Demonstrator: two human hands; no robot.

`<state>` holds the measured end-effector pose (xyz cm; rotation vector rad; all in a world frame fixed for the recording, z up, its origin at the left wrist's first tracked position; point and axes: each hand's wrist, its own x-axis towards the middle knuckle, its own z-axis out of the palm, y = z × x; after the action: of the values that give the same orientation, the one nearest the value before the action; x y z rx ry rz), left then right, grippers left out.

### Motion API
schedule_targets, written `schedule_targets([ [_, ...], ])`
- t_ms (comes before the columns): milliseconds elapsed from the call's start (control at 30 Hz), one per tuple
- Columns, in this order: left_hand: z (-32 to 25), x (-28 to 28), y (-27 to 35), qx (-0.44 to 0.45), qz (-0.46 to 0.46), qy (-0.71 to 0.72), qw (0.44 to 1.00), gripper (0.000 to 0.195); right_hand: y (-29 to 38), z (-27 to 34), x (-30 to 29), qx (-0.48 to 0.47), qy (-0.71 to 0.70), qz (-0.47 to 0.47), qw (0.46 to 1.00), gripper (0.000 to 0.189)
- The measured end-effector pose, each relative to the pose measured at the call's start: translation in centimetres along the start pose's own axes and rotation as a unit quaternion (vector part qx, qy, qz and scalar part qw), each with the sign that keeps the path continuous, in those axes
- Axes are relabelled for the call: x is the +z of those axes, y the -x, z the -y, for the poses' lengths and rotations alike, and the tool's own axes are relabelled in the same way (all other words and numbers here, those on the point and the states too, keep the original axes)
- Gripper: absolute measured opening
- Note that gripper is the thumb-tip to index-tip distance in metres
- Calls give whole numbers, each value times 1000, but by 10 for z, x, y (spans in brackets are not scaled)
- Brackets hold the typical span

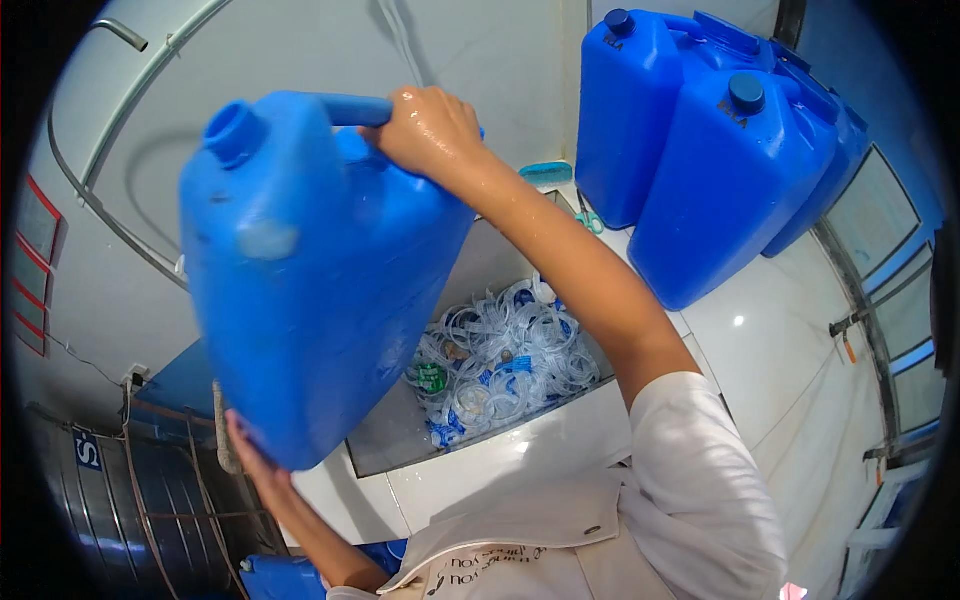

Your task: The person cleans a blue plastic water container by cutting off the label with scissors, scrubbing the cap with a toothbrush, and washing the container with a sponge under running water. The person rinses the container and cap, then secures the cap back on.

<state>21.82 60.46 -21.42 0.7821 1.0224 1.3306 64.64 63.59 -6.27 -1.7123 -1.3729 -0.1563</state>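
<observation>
A large blue plastic jerrycan (300, 300) hangs tilted over the left part of a recessed basin (375, 442). Its spout (235, 133) has no cap on it. Wet and bent over the top, my right hand (431, 127) is closed around the moulded handle (360, 109). Low on the can's left side, my left hand (259, 450) supports the bottom edge, its fingers partly hidden behind the plastic. Beneath the can, clear plastic seal rings (517, 390) and blue scraps are heaped in the basin, with a green round piece (432, 378) among them.
Several capped blue jerrycans (739, 195) stand on the white tiled counter (750, 352) at right. Beside them lie green-handled scissors (590, 219) and a teal brush (546, 174). A ribbed metal tank (112, 502) stands lower left, near a pipe (225, 435). A hose (401, 37) hangs on the wall.
</observation>
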Motion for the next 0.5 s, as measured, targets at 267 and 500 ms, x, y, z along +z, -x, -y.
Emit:
schedule_targets([
  [267, 13, -8, 37, -25, -19, -55, 998, 62, 20, -20, 14, 35, 34, 109, 993, 41],
  [500, 31, 1, -4, -30, -32, -14, 999, 55, -9, -26, 23, 24, 7, 13, 1000, 44],
])
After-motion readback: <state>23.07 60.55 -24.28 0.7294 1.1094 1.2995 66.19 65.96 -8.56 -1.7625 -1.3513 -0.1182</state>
